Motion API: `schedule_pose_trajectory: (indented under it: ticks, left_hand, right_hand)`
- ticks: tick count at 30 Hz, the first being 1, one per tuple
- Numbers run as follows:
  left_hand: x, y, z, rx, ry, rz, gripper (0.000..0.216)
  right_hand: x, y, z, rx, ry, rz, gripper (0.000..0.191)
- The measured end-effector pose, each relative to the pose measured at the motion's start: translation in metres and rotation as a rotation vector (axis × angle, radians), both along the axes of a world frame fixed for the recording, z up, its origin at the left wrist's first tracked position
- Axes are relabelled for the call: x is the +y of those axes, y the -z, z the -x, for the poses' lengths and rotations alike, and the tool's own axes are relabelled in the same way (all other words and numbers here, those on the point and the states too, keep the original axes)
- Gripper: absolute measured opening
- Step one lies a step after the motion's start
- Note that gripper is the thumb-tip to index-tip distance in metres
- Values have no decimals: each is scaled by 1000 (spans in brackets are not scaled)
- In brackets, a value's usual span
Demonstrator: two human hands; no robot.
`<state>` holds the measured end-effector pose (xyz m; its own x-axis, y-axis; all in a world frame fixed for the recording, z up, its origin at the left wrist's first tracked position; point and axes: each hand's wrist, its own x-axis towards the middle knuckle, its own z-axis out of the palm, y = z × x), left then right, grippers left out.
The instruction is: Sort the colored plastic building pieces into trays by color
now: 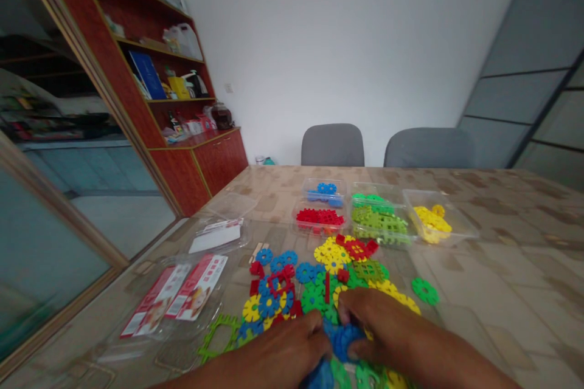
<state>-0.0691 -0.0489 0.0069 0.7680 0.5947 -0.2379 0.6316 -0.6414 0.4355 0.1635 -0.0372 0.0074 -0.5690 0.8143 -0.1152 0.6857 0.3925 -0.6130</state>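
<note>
A mixed heap of plastic building pieces lies on the table in front of me. My right hand [381, 325] is curled over the heap, its thumb and fingers closed round several blue notched flower discs [345, 342]. Close on the left, my left hand [296, 340] has its fingers bent in against more blue pieces [320, 375]; its grip is partly hidden by the hand itself. Around the hands lie green discs [312, 296], yellow discs [332, 254], blue discs [269, 302], red pieces [280, 281] and a lime-green square frame [219, 337].
Beyond the heap stand clear plastic boxes holding blue discs [327, 189], red pieces [319, 217], green pieces [378, 222] and yellow pieces [431, 220]. Clear lids with red-white labels [196, 285] lie at left. A green disc [424, 290] sits apart on the right. Two grey chairs [333, 144] stand behind the table [511, 243].
</note>
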Motion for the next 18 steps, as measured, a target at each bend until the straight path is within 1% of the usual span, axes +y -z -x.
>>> schedule_pose_trajectory:
  ticks: [2, 4, 6, 7, 8, 10, 13, 15, 17, 18]
  left_hand:
    - [5, 12, -1, 2, 16, -27, 46]
    - [9, 23, -2, 13, 42, -55, 36]
    - [11, 28, -3, 4, 56, -64, 25]
    - [11, 27, -3, -18, 48, -60, 23]
    - [10, 24, -3, -47, 32, -47, 22]
    - [9, 12, -2, -123, -32, 2, 23]
    - [14, -9, 1, -275, -217, 71, 21]
    - [26, -19, 2, -417, -339, 122, 17]
    - [48, -24, 2, -582, -420, 194, 14]
    - [63, -26, 1, -661, -449, 231, 15]
  right_hand:
    - [1, -6, 1, -24, 2, 37, 23]
    - [1, -13, 3, -44, 17, 81, 22]
    - [3, -16, 2, -28, 40, 118, 22]
    - [4, -16, 1, 2, 42, 129, 22]
    - [6, -15, 0, 45, 39, 132, 21]
    - [12, -10, -4, 150, 41, 104, 21]
    - [24, -1, -10, 332, 57, 75, 16]
    - [35, 2, -13, 444, 82, 127, 20]
    - [51, 1, -14, 499, 156, 169, 26]
    - [61, 0, -14, 504, 207, 164, 28]
